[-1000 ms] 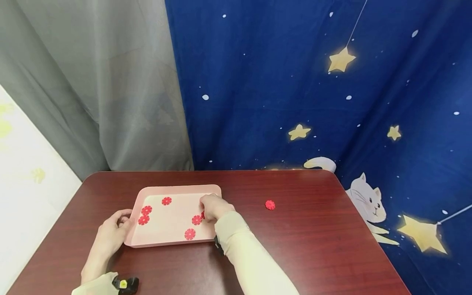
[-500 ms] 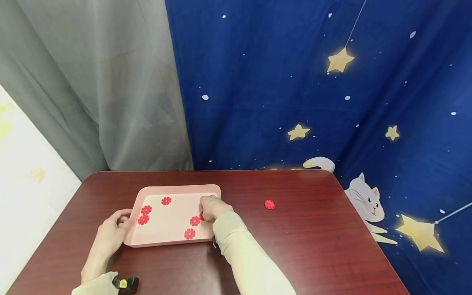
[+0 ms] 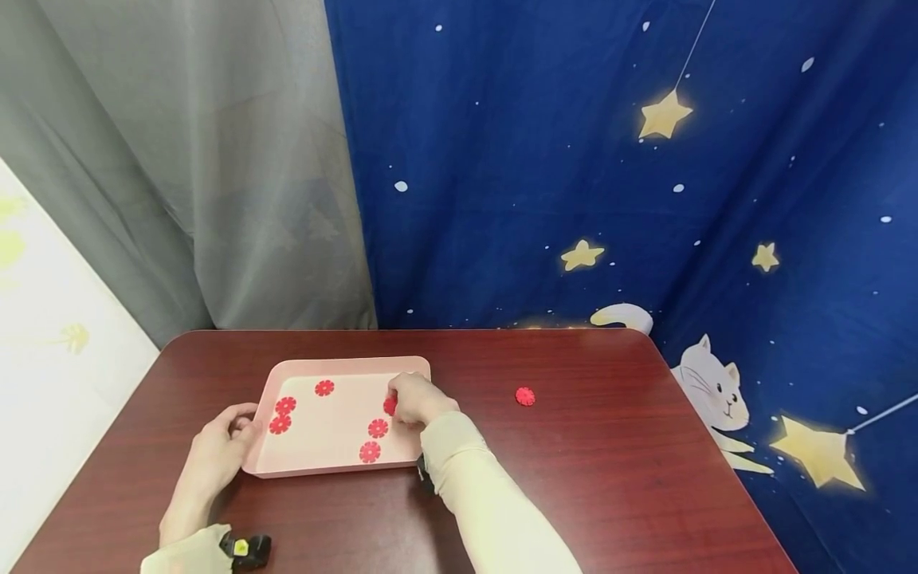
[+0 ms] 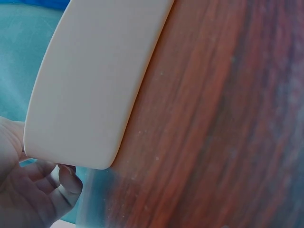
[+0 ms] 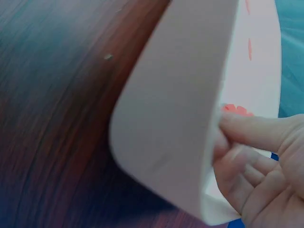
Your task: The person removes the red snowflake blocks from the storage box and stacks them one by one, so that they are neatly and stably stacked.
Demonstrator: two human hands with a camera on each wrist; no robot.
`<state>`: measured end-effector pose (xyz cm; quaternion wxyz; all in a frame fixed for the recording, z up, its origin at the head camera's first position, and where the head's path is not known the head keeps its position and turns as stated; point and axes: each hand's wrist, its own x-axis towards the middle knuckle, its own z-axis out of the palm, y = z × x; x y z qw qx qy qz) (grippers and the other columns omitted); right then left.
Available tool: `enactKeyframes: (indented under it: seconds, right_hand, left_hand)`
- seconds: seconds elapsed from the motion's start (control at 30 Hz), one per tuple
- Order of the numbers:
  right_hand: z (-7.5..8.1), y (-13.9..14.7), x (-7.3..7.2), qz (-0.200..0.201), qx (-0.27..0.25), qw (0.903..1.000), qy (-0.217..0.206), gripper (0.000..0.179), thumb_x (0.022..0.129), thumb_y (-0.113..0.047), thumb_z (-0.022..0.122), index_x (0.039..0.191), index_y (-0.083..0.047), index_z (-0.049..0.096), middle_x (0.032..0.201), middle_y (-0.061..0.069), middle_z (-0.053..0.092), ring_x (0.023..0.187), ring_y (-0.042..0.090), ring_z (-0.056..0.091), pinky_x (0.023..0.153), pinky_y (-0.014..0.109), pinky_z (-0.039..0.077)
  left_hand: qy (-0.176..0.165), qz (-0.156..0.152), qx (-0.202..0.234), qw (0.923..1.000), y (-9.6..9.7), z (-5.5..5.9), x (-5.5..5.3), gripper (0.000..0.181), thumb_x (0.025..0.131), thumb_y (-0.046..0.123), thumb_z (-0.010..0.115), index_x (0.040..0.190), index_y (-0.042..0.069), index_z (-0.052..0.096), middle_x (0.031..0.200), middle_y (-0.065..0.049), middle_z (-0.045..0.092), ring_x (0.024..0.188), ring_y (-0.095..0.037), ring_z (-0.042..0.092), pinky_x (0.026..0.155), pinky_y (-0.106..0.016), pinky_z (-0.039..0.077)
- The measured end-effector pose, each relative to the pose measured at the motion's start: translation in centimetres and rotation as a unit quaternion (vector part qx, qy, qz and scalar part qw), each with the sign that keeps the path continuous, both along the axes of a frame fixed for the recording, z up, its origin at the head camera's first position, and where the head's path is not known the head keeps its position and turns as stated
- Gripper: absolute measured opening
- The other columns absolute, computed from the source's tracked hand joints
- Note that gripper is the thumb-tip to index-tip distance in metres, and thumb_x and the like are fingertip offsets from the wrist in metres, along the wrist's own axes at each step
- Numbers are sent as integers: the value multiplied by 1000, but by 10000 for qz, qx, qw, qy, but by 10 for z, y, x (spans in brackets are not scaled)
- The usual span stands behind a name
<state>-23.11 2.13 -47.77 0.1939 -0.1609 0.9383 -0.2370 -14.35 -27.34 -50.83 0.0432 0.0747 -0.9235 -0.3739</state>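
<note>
Could read no text, brand, number or sign in any view; on the left wrist camera point(image 3: 256, 552), made out only a yellow patch point(image 3: 241, 548), perhaps a label, too small to read.

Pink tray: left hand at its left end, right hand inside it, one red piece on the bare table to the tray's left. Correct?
One side is wrong: the head view shows that red piece on the table right of the pink tray. The rest stands.
</note>
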Motion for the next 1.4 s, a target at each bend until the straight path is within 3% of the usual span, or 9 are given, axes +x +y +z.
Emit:
enactKeyframes:
  seconds: [0.13, 0.2, 0.43, 0.6, 0.77, 0.97, 1.17, 1.4]
  right_hand:
    - [0, 3, -1, -413, -1140, 9897, -761, 16, 82, 6, 72, 76, -4, 61, 56, 8, 60, 44, 17, 59, 41, 23, 43]
    - [0, 4, -1, -431, -1346, 9861, -875, 17, 84, 5, 70, 74, -3, 60, 56, 10, 62, 46, 20, 62, 42, 23, 43]
    - [3, 10, -2, -235, -1631, 9835, -743, 14, 92, -1, 64, 77, 0, 65, 63, 14, 66, 56, 23, 65, 48, 25, 45]
    - [4, 16, -4, -261, -2404, 9680, -676, 13, 93, 1, 60, 83, 5, 68, 69, 17, 67, 54, 21, 63, 55, 33, 52]
    - [7, 28, -5, -651, -3389, 9348, -844, 9, 92, 3, 61, 87, 5, 68, 81, 28, 67, 53, 19, 61, 55, 37, 52]
    - [5, 56, -8, -1154, -4309, 8914, -800, 9, 92, -1, 63, 94, 7, 67, 87, 32, 65, 55, 18, 60, 51, 24, 47]
    - [4, 96, -6, -1479, -5007, 8509, -584, 14, 93, 2, 60, 101, 13, 62, 82, 23, 66, 57, 15, 61, 52, 22, 47]
    - [-3, 150, 5, -2289, -5407, 8089, -311, 13, 92, 1, 63, 100, 10, 62, 78, 17, 66, 56, 15, 62, 50, 21, 45]
  left_hand:
    - [20, 17, -37, 10000, -1, 0, 0, 34, 99, 18, 52, 128, -1, 54, 93, -11, 55, 74, -18, 48, 59, -26, 38]
    - [27, 26, -50, 10000, 0, 0, 0, 34, 99, 18, 52, 127, -1, 54, 93, -10, 55, 74, -18, 48, 59, -26, 37]
    - [-6, 16, -35, 10000, 0, -1, -1, 35, 100, 19, 52, 128, -1, 54, 92, -10, 55, 71, -16, 47, 58, -26, 36]
    - [18, 36, -84, 10000, 0, -2, -1, 34, 99, 18, 52, 128, -1, 54, 92, -10, 56, 72, -17, 48, 58, -26, 37]
    - [74, 54, -115, 9999, 1, -2, -1, 33, 99, 17, 52, 127, 0, 55, 93, -10, 56, 76, -19, 49, 60, -26, 38]
    - [30, 69, -131, 9999, 1, 0, -1, 34, 99, 18, 53, 127, -1, 55, 94, -10, 57, 76, -19, 50, 60, -26, 38]
    - [-42, 119, -38, 9999, 1, 1, 0, 34, 99, 17, 53, 128, -1, 55, 93, -11, 57, 75, -20, 49, 59, -27, 38]
    - [-42, 99, -34, 9999, 2, 1, -1, 35, 99, 19, 54, 128, 0, 55, 92, -10, 58, 72, -18, 49, 59, -27, 38]
